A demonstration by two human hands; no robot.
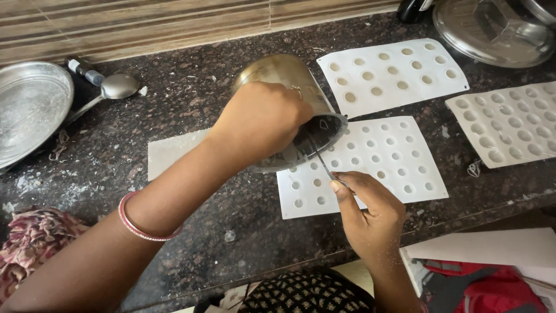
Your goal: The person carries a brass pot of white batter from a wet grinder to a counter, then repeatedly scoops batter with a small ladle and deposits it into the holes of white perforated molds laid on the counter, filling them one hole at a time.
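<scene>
We see a steel pot (pixel 289 87) tipped over the near mould tray (pixel 376 168), with a second tray (pixel 391 72) behind it and a third (pixel 512 124) to the right. Far left lies a plate (pixel 29 104), a spoon (pixel 110 90) just right of it.

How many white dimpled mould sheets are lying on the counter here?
3. One mould sheet lies under the tilted steel container and both hands, a second sheet lies behind it, and a third sheet sits at the right edge, partly cut off.
</scene>
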